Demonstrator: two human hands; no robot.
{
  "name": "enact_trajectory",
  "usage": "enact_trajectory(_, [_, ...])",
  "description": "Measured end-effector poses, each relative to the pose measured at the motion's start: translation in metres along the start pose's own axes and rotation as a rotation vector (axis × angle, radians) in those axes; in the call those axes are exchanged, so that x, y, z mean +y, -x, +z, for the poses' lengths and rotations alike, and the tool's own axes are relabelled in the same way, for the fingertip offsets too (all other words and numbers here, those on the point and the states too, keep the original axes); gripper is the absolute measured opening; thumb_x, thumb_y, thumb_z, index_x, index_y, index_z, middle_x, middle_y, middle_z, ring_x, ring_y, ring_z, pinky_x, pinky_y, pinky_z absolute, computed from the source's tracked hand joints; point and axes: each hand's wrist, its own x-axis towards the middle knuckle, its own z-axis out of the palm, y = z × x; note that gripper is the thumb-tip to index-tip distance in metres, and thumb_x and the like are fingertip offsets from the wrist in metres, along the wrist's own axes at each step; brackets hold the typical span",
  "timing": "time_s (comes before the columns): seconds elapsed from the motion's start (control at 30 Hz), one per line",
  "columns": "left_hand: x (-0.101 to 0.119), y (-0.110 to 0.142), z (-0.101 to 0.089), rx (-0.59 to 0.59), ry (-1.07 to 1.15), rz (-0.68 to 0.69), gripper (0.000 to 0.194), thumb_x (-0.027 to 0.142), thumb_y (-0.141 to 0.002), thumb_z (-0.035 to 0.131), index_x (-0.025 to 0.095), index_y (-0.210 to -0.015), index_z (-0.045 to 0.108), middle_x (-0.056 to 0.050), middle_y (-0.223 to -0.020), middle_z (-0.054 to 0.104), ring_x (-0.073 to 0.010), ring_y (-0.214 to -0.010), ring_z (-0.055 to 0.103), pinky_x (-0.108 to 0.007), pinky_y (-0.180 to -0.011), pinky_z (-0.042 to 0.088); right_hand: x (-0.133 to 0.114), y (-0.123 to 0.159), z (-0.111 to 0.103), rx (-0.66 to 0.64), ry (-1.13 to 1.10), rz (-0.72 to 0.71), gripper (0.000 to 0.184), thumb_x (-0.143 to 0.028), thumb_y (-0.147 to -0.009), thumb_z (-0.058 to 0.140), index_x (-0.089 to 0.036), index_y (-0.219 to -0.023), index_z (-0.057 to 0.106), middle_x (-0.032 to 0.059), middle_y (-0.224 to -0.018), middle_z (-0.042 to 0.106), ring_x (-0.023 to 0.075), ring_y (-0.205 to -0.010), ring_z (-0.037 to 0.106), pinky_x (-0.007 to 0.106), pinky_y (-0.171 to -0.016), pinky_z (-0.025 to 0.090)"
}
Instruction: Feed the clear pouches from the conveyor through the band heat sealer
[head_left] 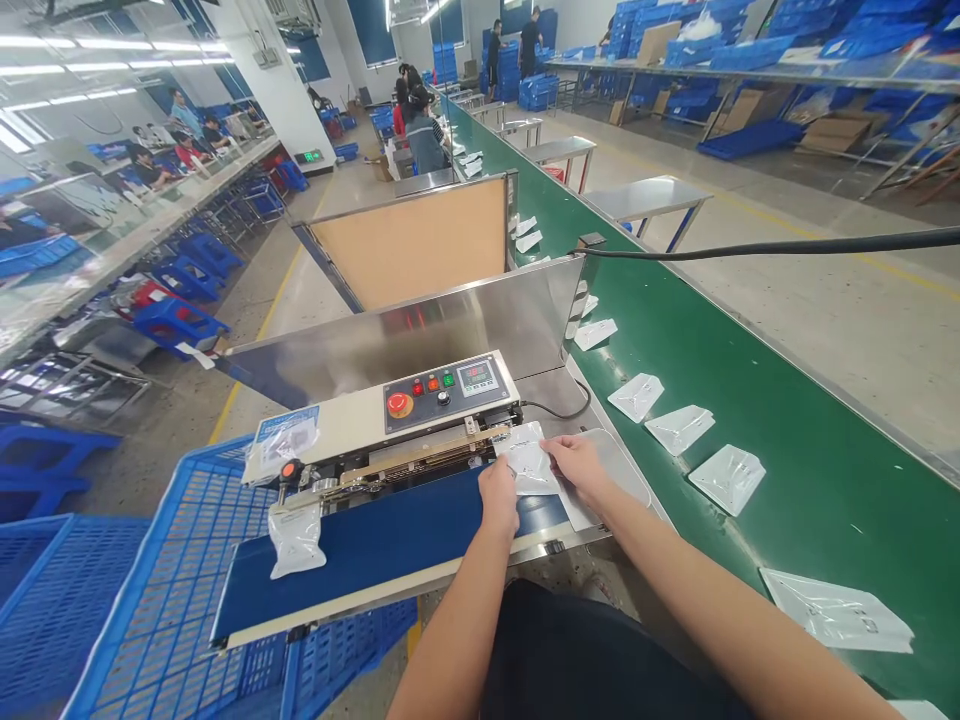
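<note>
A white plastic pouch is held upright between my two hands, its top edge at the intake end of a band sealing machine. My left hand pinches the pouch's left side, above the machine's blue belt. On the right edge, the fingers of my right hand are closed on it. Another white pouch hangs from the machine's far left end, its lower part on the belt. The control panel carries a red stop button, several small buttons, a knob and a lit display.
A green conveyor runs along the right with several white pouches, such as one lying flat. A blue plastic basket stands below the machine's left end. A metal partition rises behind the machine. Other people sit farther down the line.
</note>
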Motion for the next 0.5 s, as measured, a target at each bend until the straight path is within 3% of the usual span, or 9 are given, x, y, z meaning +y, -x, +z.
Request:
enact_trajectory(0.17, [0.014,0.0,-0.036,0.056,0.008,0.075,0.041,0.054,-0.079,0.075,0.014,-0.085,0.072,-0.003,-0.074,0.068,-0.0178,-0.065,0.062,-0.03,-0.065,0.05,0.003,0.007,0.034,-0.165,-0.014,0.041,0.038,-0.052,-0.073,0.088,-0.017,-0.072,0.07,0.0021,-0.064,0.065,0.0124,-0.056,0.058,0.025,-0.057,0.054])
enact_trajectory(0.27, [0.024,0.004,-0.062,0.141,-0.087,0.204,0.041,0.054,-0.087,0.068,0.015,-0.097,0.074,-0.008,-0.095,0.076,-0.0255,-0.092,0.071,-0.037,-0.086,0.056,0.008,0.026,0.031,-0.263,-0.012,0.037,0.042,-0.058,-0.078,0.085,-0.018,-0.083,0.076,0.0072,-0.08,0.074,0.0157,-0.066,0.067,0.026,-0.06,0.058])
enact_trajectory(0.33, [0.028,0.013,-0.081,0.273,-0.268,0.413,0.042,0.052,-0.091,0.065,0.016,-0.111,0.074,-0.012,-0.113,0.076,-0.0305,-0.117,0.068,-0.043,-0.105,0.051,0.018,0.042,0.006,-0.238,0.036,-0.041,0.046,-0.064,-0.083,0.08,-0.018,-0.089,0.078,0.0073,-0.08,0.075,0.0173,-0.066,0.068,0.027,-0.057,0.056])
enact_trajectory(0.4, [0.031,0.024,-0.096,0.42,-0.495,0.654,0.051,0.052,-0.094,0.064,0.016,-0.13,0.067,-0.016,-0.133,0.069,-0.0353,-0.135,0.059,-0.05,-0.118,0.042,0.038,0.057,-0.039,-0.102,0.092,-0.148,0.05,-0.068,-0.088,0.072,-0.019,-0.095,0.079,0.0061,-0.076,0.074,0.019,-0.066,0.067,0.03,-0.061,0.055])
enact_trajectory(0.43, [0.032,0.029,-0.1,0.476,-0.545,0.783,0.058,0.051,-0.096,0.062,0.015,-0.14,0.061,-0.02,-0.146,0.062,-0.0371,-0.143,0.052,-0.053,-0.123,0.036,0.052,0.065,-0.069,0.018,0.117,-0.186,0.052,-0.07,-0.09,0.068,-0.019,-0.098,0.08,0.0059,-0.076,0.074,0.0203,-0.068,0.067,0.032,-0.065,0.056])
enact_trajectory(0.5, [0.032,0.036,-0.099,0.376,-0.526,0.965,0.068,0.05,-0.097,0.062,0.013,-0.153,0.051,-0.023,-0.159,0.05,-0.0389,-0.149,0.048,-0.054,-0.124,0.037,0.091,0.086,-0.141,0.354,0.175,-0.183,0.057,-0.072,-0.091,0.062,-0.019,-0.102,0.079,0.0075,-0.082,0.076,0.024,-0.077,0.069,0.036,-0.076,0.057])
